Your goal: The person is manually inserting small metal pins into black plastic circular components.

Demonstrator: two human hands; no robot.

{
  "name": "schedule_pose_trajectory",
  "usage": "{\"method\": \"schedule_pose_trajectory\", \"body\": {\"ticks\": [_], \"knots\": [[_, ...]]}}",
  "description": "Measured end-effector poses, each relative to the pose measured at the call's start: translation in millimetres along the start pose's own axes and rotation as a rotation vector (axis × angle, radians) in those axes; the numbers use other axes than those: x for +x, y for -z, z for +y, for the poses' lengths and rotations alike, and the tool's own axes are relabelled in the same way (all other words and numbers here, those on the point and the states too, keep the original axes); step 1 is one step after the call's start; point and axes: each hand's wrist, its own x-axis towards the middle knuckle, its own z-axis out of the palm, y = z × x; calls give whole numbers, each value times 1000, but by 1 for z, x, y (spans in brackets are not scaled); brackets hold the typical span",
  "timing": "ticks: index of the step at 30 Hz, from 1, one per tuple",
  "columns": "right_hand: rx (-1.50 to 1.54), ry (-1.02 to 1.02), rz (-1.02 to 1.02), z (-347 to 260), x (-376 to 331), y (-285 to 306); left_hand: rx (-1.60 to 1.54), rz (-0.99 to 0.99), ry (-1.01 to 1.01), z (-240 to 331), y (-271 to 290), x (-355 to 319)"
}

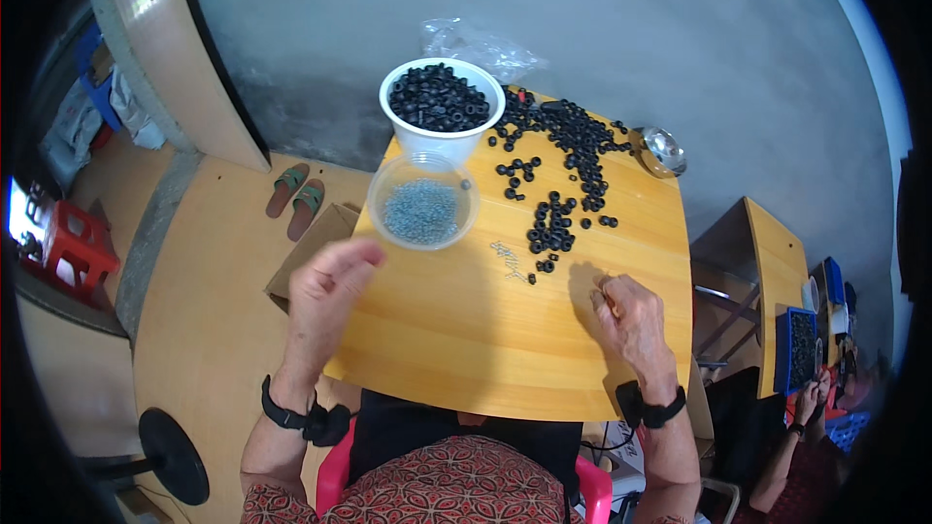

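My left hand (335, 281) is raised at the table's left edge, just below a clear round tub (377, 223) of small silvery screws (421, 212). Its fingers are bent together and slightly blurred; what they hold, if anything, is hidden. Over the right part of the wooden table (437, 349), my right hand (631, 315) has its fingers curled in a pinch, with no thing clearly visible in them. Between the hands lies a little row of loose screws (509, 260). Beside these, small black ring-shaped parts (553, 223) are scattered toward the far edge.
A white bucket (439, 146) full of black parts stands behind the tub. At the far right corner sits a shiny metal bowl (664, 152). Crumpled clear plastic (481, 47) lies by the wall. Another person's hands (814, 396) work near a blue tray (782, 364) on the right.
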Motion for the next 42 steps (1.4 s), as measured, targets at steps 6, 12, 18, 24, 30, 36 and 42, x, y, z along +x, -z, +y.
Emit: {"method": "schedule_pose_trajectory", "body": {"ticks": [6, 12, 18, 24, 30, 36, 42], "knots": [[59, -60, 130, 56, 52, -12, -154, -438, 296, -19, -55, -18], [47, -33, 59, 60, 82, -38, -269, -500, 414, -28, -77, -18], [150, -143, -48, 51, 97, -69, -306, -499, 462, -33, -83, -14], [189, -150, -28, 52, 92, -77, -280, -510, 482, -35, -85, -12], [384, -199, 40, 46, 87, -71, -260, -499, 458, -31, -90, -7], [567, 7, 67, -20, 52, -28, -342, -432, 512, -25, -108, 6], [442, 223, 62, -50, 13, -34, -439, -446, 555, -47, -119, 0]]}}
